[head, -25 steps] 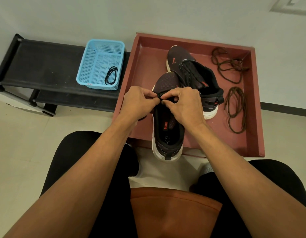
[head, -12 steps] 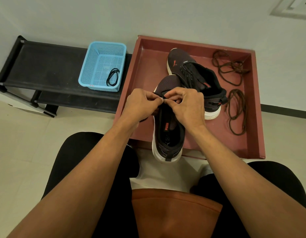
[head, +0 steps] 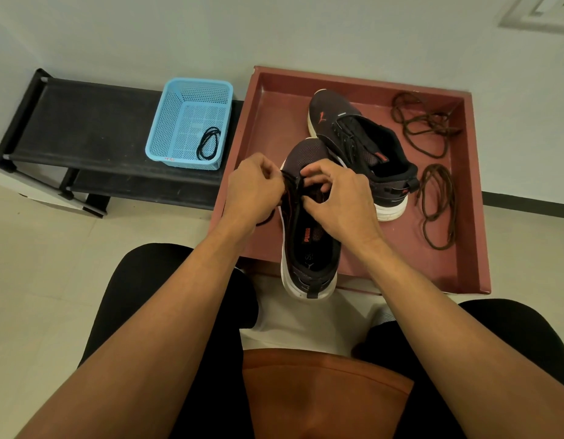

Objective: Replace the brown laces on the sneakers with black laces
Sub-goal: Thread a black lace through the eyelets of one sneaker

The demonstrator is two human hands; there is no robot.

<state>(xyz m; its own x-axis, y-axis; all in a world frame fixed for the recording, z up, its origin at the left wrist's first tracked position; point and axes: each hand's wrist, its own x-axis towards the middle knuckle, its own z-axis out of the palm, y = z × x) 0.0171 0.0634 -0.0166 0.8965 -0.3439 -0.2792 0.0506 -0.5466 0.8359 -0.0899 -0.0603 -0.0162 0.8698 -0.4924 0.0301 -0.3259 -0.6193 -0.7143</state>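
A dark sneaker with a white sole lies heel toward me over the front rim of a red tray. My left hand pinches a black lace at the shoe's left eyelets. My right hand pinches at the eyelets on the shoe's throat. A black lace end hangs below my left hand. A second dark sneaker, laced in black, lies behind it in the tray. Two brown laces lie loose on the tray's right side.
A light blue mesh basket holding a coiled black lace stands on a low black bench left of the tray. A white wall runs behind. My knees in black trousers frame the pale floor below the tray.
My two hands have drawn slightly apart over the shoe's throat; the left moved a little left, the right fingers spread on the eyelets. The shoe has stayed put.
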